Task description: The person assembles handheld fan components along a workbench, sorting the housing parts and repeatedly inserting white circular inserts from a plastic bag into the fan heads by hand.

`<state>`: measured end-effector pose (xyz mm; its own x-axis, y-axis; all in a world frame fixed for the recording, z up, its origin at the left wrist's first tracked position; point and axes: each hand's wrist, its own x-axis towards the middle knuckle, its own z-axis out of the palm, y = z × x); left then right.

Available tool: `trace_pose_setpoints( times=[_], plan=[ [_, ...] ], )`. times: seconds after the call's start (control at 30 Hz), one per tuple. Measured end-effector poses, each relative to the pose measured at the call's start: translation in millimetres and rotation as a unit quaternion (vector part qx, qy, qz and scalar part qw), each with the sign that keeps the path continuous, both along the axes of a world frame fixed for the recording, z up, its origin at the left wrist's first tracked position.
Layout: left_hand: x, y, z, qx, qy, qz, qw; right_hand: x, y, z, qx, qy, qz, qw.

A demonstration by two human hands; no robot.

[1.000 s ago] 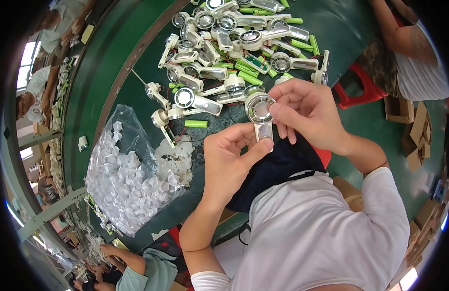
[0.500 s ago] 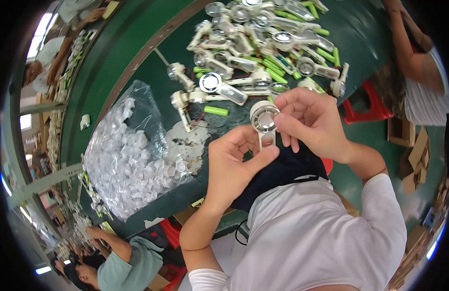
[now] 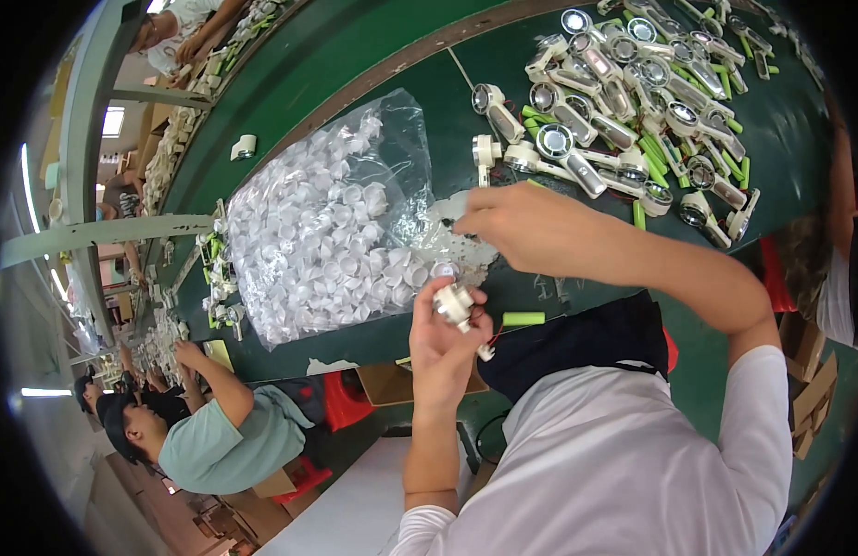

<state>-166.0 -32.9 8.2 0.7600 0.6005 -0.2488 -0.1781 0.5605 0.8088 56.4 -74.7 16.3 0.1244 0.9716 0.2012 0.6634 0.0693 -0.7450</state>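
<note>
In my left hand [image 3: 438, 357] is a small white handheld fan [image 3: 454, 304], its round head toward my fingertips. A red wire runs from beside it to a green cylindrical battery [image 3: 524, 319] at the table's near edge. My right hand [image 3: 517, 227] reaches left across the table, over a pale worn patch [image 3: 471, 252] beside a clear plastic bag [image 3: 401, 139]. Its fingers are mostly hidden behind the hand, so whether they hold anything cannot be seen. Many white cup-shaped plastic caps [image 3: 332, 241] fill the bag and spill toward my left hand.
A heap of similar fans [image 3: 633, 83] and green batteries covers the table's far right. One white part [image 3: 245, 146] lies beyond the bag. Co-workers sit at left, one in a green shirt [image 3: 230, 445]. A cardboard box [image 3: 401, 385] and red stools [image 3: 346, 398] stand below the near edge.
My right hand has left the fan and moved left toward the bag. The left hand keeps the fan, now turned and lower. The view has swung left.
</note>
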Motion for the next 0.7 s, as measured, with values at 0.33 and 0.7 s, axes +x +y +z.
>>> trace_pose_setpoints(
  times=[0.33, 0.7],
  plan=[
    [-19, -10, -2, 0.007, 0.002, 0.101, 0.995, -31, 26, -36, -0.022, -0.083, 0.206, 0.975],
    [13, -11, 4, 0.027, -0.003, 0.096, 0.995, -23, -33, -10, -0.091, -0.101, 0.038, 0.99]
  ],
)
